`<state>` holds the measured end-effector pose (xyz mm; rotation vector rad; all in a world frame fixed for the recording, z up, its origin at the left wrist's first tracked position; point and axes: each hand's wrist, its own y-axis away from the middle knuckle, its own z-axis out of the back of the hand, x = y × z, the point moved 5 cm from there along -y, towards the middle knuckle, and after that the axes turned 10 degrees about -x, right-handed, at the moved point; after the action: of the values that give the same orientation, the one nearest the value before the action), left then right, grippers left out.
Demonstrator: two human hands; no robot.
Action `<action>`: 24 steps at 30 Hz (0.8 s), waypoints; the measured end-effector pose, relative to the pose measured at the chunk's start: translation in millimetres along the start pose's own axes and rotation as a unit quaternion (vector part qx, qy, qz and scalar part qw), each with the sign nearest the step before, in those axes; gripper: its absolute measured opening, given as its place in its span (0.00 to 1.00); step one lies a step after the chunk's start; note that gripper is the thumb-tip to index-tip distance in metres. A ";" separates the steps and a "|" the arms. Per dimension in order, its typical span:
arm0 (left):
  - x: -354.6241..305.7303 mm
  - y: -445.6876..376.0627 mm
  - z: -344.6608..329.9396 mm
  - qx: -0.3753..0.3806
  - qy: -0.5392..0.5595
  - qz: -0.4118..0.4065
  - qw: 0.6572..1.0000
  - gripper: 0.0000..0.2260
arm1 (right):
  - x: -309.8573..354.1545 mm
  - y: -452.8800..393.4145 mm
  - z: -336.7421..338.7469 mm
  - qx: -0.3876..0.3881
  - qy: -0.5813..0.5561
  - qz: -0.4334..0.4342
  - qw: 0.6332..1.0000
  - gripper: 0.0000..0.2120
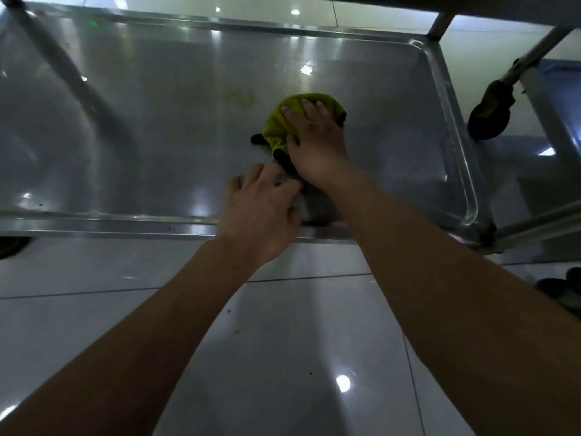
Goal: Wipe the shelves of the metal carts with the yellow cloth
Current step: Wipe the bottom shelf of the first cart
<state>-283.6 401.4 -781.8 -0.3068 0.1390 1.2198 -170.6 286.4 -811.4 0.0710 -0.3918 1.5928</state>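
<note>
A yellow cloth (279,124) with a dark edge lies bunched on the low shelf (141,136) of a metal cart, right of its middle. My right hand (314,143) presses flat on the cloth with straight, spread fingers. My left hand (264,209) rests just inside the shelf's near rim, fingers spread on the steel, close to my right wrist and holding nothing. A faint yellowish stain (240,97) shows on the shelf just left of the cloth.
The shelf has a raised rim (456,121) all round. A cart post (440,23) rises at the back right. A dark caster wheel (490,114) of a second cart stands to the right. Glossy floor tiles (298,357) lie below me.
</note>
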 end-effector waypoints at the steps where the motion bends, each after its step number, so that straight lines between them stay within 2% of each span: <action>1: -9.1 -1.2 -3.4 0.009 0.007 -0.002 1.000 0.19 | -10.6 1.7 3.1 -0.001 0.004 -0.010 1.000 0.24; 5: -30.4 -3.1 -17.2 0.043 -0.025 0.011 0.999 0.23 | -60.1 10.2 20.3 -0.018 0.006 -0.046 0.999 0.24; 14: -33.6 -10.9 -21.1 0.006 -0.032 0.047 0.998 0.17 | -168.3 51.1 73.8 -0.050 0.080 -0.132 0.987 0.24; 21: -30.5 -5.9 -20.4 -0.014 -0.007 0.030 0.999 0.19 | -175.4 70.4 81.1 -0.030 0.120 -0.112 0.986 0.25; 24: -30.6 -3.0 -18.8 -0.014 -0.004 0.012 1.000 0.20 | -168.4 99.3 81.1 -0.026 0.102 -0.125 0.987 0.25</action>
<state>-290.1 367.2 -791.0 -0.3256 0.1176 1.2479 -271.9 100.7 -803.4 -0.0806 -0.2540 1.3258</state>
